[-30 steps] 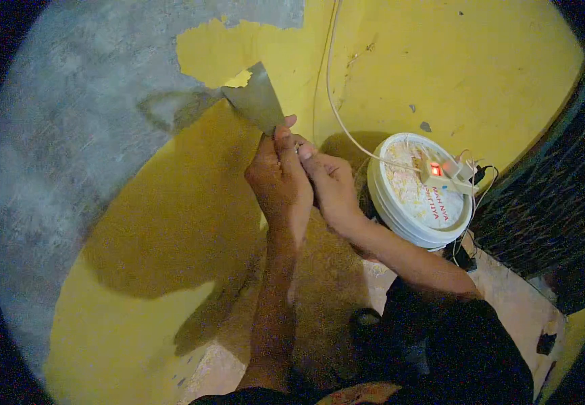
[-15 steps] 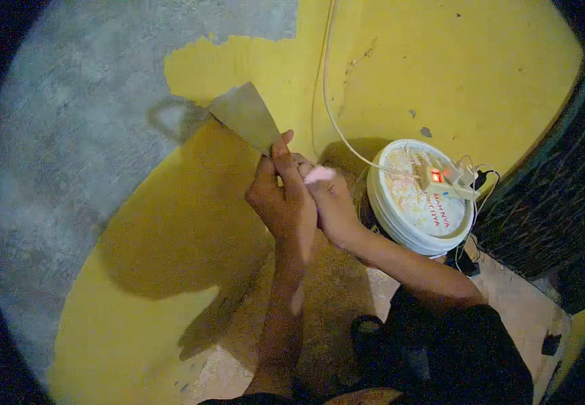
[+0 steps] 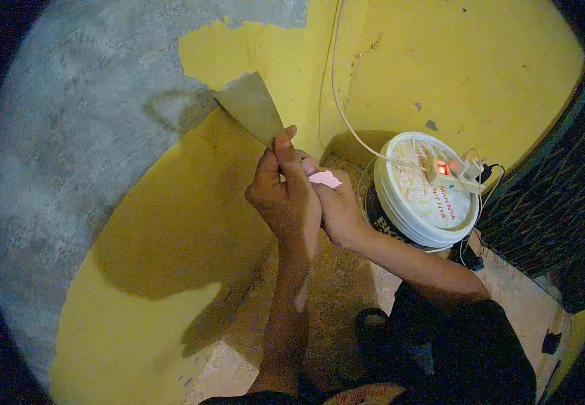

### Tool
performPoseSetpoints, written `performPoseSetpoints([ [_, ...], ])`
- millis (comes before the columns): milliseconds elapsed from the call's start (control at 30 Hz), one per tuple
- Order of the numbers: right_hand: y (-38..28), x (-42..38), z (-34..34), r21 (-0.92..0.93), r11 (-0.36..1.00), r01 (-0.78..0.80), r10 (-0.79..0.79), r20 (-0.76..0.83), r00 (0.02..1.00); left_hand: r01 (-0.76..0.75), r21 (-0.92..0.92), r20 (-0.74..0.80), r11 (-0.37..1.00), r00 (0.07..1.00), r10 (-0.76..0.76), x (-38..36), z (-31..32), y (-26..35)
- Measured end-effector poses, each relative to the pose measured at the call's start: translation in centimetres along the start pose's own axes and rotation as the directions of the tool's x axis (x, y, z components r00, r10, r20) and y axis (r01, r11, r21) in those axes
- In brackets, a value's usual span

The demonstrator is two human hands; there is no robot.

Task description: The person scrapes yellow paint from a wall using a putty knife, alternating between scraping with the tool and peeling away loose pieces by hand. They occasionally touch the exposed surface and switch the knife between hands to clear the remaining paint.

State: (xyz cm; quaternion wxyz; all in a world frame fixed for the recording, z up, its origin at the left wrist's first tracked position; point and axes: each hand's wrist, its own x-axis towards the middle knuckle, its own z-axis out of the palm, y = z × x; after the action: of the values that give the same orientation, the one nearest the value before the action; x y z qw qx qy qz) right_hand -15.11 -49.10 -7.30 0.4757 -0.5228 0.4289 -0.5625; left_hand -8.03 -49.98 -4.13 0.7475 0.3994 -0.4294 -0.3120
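Against yellow wall point(image 3: 441, 61), scraper point(image 3: 250, 104) (wide, dull-grey blade)

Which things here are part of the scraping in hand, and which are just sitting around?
In use:
- scraper, gripped by the left hand and the right hand
- yellow paint on the wall, blade edge against it
- bare grey wall

Lying about:
- white bucket
- power strip with a red light, on the bucket lid
- white cable

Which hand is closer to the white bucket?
The right hand: it sits beside the white bucket, while the left hand is further toward the grey wall.
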Motion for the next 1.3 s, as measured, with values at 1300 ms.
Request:
performPoseSetpoints([
  [1300, 0.0, -1.1, 1.6, 0.059, 0.988, -0.142, 0.149, -0.137, 0.979, -0.041, 0.251, 0.065, 0.967, 0.998, 0.026, 0.4, -1.2, 1.7],
])
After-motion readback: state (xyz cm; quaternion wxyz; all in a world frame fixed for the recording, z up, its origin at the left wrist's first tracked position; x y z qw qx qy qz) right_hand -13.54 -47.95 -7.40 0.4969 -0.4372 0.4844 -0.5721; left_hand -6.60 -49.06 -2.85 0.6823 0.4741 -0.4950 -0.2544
